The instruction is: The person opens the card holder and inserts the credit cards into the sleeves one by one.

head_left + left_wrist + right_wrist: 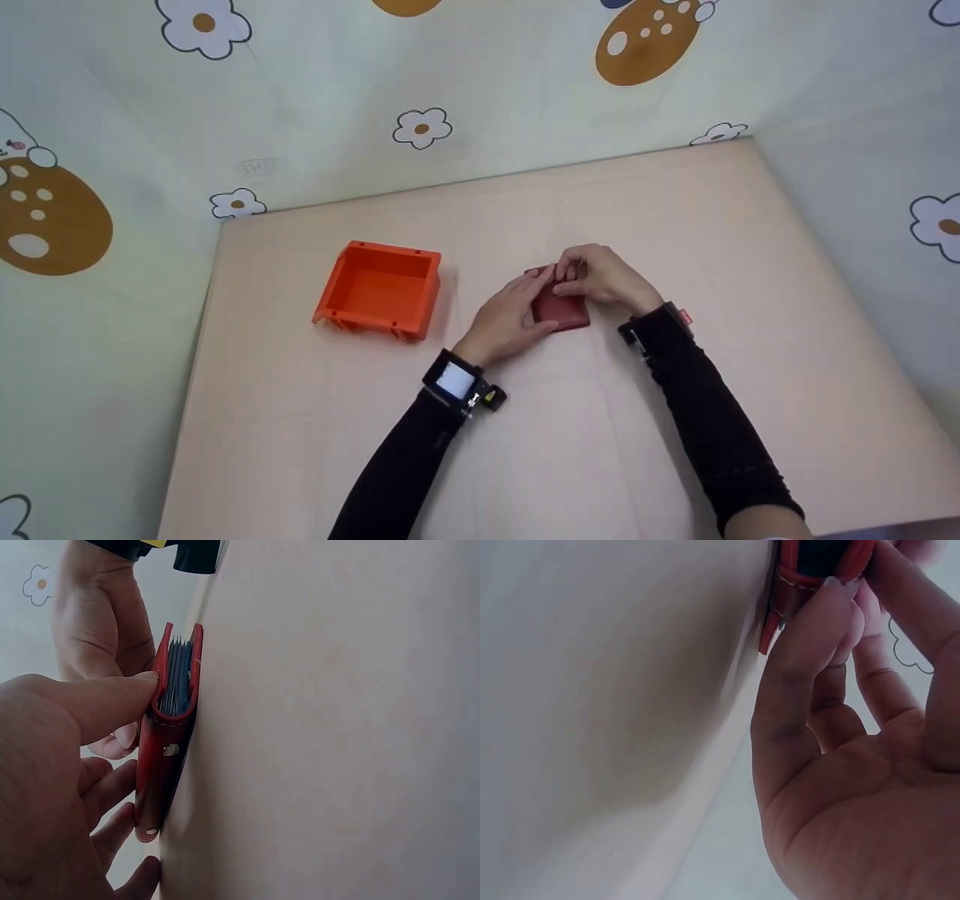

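Observation:
A dark red leather card holder (562, 312) lies flat on the table, slightly right of the middle in the head view. In the left wrist view its curved, stitched spine with metal snaps (171, 750) faces the camera, and thin bluish sleeves show between the covers. My left hand (504, 321) holds it from the left, thumb on the near part and fingers reaching the far edge. My right hand (606, 279) is bent over the far end, thumb and fingers pinching it. In the right wrist view those fingertips (829, 607) meet the stitched red leather edge (796, 581).
An orange open plastic bin (379, 292) stands on the table (337, 450) to the left of my hands. Walls covered with a flower-printed sheet (322, 90) rise behind the table and on both sides. A device is strapped to each wrist.

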Demonstrator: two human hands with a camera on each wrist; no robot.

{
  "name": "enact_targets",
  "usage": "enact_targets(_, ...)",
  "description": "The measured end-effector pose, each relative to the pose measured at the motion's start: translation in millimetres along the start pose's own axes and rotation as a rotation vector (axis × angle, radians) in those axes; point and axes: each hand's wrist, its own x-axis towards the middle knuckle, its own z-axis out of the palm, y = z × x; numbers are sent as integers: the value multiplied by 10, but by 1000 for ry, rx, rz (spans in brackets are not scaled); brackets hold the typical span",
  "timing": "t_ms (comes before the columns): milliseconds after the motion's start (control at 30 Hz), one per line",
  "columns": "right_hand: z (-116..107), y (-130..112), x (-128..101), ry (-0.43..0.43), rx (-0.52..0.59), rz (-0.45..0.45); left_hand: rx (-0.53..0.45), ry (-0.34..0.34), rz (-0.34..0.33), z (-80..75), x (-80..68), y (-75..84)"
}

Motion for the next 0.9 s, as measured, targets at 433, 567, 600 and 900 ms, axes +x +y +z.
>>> enact_targets(433,-44,32,-8,16,-3,129,11,1,5,-11,15,7)
enact_targets(567,-44,30,-5,14,-21,169,6,-4,0,-14,10,11)
enact_targets(600,-41,28,-2,12,-26,181,5,-5,-1,-15,7,12)
enact_targets(900,-27,22,21,6,-64,267,-4,-12,-22,-9,-2,12)
